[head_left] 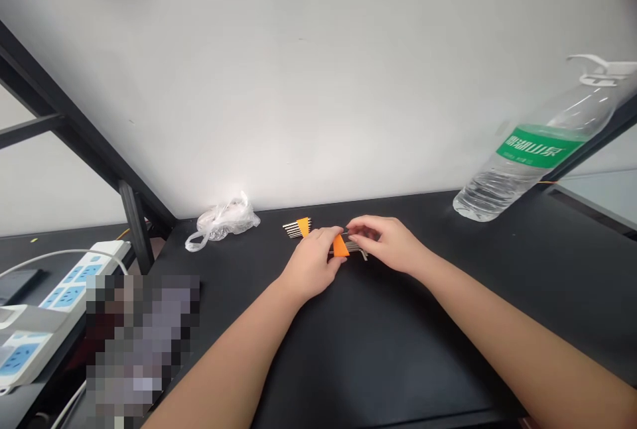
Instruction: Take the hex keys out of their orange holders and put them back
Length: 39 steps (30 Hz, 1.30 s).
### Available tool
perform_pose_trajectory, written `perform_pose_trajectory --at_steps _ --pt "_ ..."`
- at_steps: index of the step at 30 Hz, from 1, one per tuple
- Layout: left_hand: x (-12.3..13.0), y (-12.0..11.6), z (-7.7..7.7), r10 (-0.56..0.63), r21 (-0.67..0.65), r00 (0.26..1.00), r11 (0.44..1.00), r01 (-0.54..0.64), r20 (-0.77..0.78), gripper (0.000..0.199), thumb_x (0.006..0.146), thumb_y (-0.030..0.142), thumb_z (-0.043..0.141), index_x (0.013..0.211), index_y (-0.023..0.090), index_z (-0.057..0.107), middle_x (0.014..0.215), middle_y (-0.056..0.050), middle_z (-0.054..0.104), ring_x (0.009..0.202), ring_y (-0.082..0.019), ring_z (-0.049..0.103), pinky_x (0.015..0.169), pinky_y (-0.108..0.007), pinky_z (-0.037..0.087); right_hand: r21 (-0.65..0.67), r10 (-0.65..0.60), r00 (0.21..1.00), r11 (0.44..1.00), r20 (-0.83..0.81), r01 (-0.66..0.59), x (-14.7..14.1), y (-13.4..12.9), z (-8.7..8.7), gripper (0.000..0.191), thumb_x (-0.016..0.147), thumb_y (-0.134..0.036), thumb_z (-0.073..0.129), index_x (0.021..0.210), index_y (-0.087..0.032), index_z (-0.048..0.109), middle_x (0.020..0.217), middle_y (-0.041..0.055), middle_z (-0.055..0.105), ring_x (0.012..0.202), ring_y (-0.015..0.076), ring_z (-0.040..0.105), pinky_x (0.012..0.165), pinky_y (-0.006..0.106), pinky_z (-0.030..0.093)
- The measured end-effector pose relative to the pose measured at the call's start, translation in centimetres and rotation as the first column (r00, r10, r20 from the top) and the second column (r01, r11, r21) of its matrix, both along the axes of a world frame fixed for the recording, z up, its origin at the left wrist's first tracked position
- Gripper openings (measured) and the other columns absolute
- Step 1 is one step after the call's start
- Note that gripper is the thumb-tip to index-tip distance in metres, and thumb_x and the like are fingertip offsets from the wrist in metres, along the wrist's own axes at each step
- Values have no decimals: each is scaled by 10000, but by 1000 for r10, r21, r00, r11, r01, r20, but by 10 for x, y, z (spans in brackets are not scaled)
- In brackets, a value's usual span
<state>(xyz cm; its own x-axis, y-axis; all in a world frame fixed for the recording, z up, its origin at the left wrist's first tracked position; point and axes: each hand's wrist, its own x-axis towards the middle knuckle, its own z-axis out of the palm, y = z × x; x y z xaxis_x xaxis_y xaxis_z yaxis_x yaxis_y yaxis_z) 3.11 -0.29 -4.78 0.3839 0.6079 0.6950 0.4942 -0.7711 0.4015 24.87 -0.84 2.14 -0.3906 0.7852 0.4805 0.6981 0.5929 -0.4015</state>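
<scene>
Black tabletop (448,323) under me: my left hand (311,263) pinches the orange-holdered hex key set (341,245), my right hand (385,241) grips its keys at three o'clock. I should steady the holder.

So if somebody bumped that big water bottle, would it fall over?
Probably not easily. The water bottle looks only partly full, with the water low down, which should steady it. Its clear, thin plastic would likely dent if squeezed. If it did tip on the black table, its round body would probably roll.
</scene>
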Motion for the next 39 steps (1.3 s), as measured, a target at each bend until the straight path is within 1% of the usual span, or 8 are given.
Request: perform_pose_trajectory --at_steps 4,7,13,16,20,24,30,39 --pt "-1 0 1 -9 -8 1000 1000 9 -19 540 900 240 695 1414 243 531 1354 -79 649 1250 -271 613 1079 -456 525 -77 29 992 996 -120 -38 -7 1 -8 166 916 -288 585 1025 -260 707 918 -4 747 687 156 661 657 302 541" --pt "-2 1 1 28 -16 1000 999 -28 6 533 901 239 691 1410 248 532 1368 -77 643 1270 -279 603 1092 -464 516 -79 -39 990 996 -132 29 6 11 -8 232 889 -276 590 1074 -258 729 977 11 766 795 184 703 731 317 560" --pt "-3 3 1 59 -27 997 998 -58 47 500 923 258 669 1404 245 535 1390 -66 637 1294 -273 593 1114 -456 503 49 -222 966 975 129 218 42 32 1 240 845 -227 565 951 -264 777 1047 3 773 899 200 696 850 344 525" --pt "-4 3 1 68 -29 995 997 -66 69 495 937 258 649 1416 249 524 1406 -61 631 1303 -263 593 1121 -447 500 9 -212 957 977 196 215 46 35 1 221 823 -212 555 893 -256 760 951 -2 764 808 183 675 768 319 512" --pt "-5 4 1 71 -30 994 997 -69 78 500 940 260 644 1424 244 519 1409 -68 633 1310 -265 593 1133 -452 493 -51 -176 978 982 112 183 41 30 -1 188 828 -239 558 923 -250 720 819 -17 730 704 167 643 673 293 496" --pt "-5 4 1 60 -27 995 998 -58 75 514 929 259 659 1424 246 522 1421 -67 626 1308 -268 598 1134 -454 494 -31 -136 989 990 54 138 40 29 -1 245 855 -253 561 1053 -256 706 878 -11 744 739 169 660 697 298 508" --pt "-5 4 1 62 -27 994 998 -59 87 509 929 256 665 1418 260 524 1404 -57 635 1293 -252 611 1119 -435 507 60 -160 948 987 277 149 42 33 -2 218 846 -195 552 936 -242 744 916 18 711 753 167 645 725 310 502" --pt "-7 7 0 103 -26 989 995 -101 105 510 950 245 631 1443 238 499 1448 -70 615 1349 -256 573 1158 -457 471 9 -25 928 1000 372 24 29 12 4 213 936 -350 598 1065 -251 735 1051 50 653 817 175 639 753 324 519"
